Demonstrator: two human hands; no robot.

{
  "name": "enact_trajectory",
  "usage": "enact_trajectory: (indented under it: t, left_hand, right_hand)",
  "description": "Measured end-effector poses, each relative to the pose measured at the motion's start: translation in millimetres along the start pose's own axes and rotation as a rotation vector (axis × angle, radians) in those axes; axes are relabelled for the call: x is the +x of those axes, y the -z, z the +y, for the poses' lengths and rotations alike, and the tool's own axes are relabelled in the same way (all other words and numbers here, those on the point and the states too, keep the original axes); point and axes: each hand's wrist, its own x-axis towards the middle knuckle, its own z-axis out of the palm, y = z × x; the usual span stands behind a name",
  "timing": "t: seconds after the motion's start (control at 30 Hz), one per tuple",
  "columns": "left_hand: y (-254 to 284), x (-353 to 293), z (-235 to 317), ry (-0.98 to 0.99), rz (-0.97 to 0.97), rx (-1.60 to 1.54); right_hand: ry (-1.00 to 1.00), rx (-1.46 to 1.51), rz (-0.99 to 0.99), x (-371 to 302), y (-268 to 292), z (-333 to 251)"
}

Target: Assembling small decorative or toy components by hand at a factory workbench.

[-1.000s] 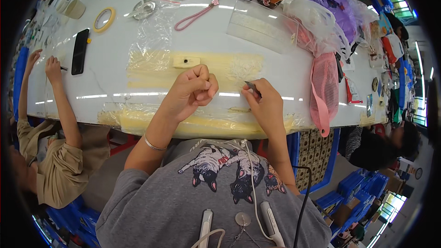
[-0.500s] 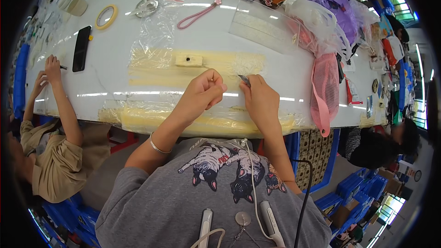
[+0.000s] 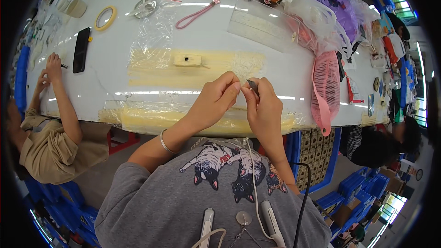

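Glossy white table [image 3: 110,71] — crinkled clear plastic film [image 3: 151,41], pink mesh cloth bag [image 3: 325,85].

We held a thin dark metal tool [image 3: 253,85], like fine tweezers, pinched in our right hand [image 3: 264,105], its tip pointing up and to the left, raised just above the white table's near edge. Our left hand [image 3: 215,99] pinched something too small to make out, right against that tip. Just beyond lay a small pale yellow block [image 3: 188,60] with a dark hole, flat on a yellowish sheet [image 3: 151,68].
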Motion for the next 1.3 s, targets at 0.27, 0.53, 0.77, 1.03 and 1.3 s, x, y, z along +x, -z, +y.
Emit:
enact_trajectory:
  t: [0.27, 0.53, 0.77, 1.03, 1.3]
  left_hand:
    - [10.7, -6.3, 23.3, -0.041, -0.12, -0.118]
    - [15.0, -11.7, 33.9, -0.1, -0.236, -0.13]
    - [20.6, -13.1, 42.1, -0.135, -0.277, -0.107]
    - [25.1, -14.4, 41.6, -0.141, -0.272, -0.088]
    - [29.3, -15.0, 40.5, -0.12, -0.293, -0.092]
  right_hand:
    - [-0.175, 0.5, -0.128, -1.7, 21.5, 3.2]
    - [-0.063, 0.41, -0.409, 7.2, 31.3, 4.3]
    - [-0.011, 0.425, -0.523, 12.7, 31.3, 10.6]
    - [0.03, 0.378, -0.535, 17.4, 31.2, 2.3]
    - [0.118, 0.235, -0.524, 18.3, 31.0, 1.2]
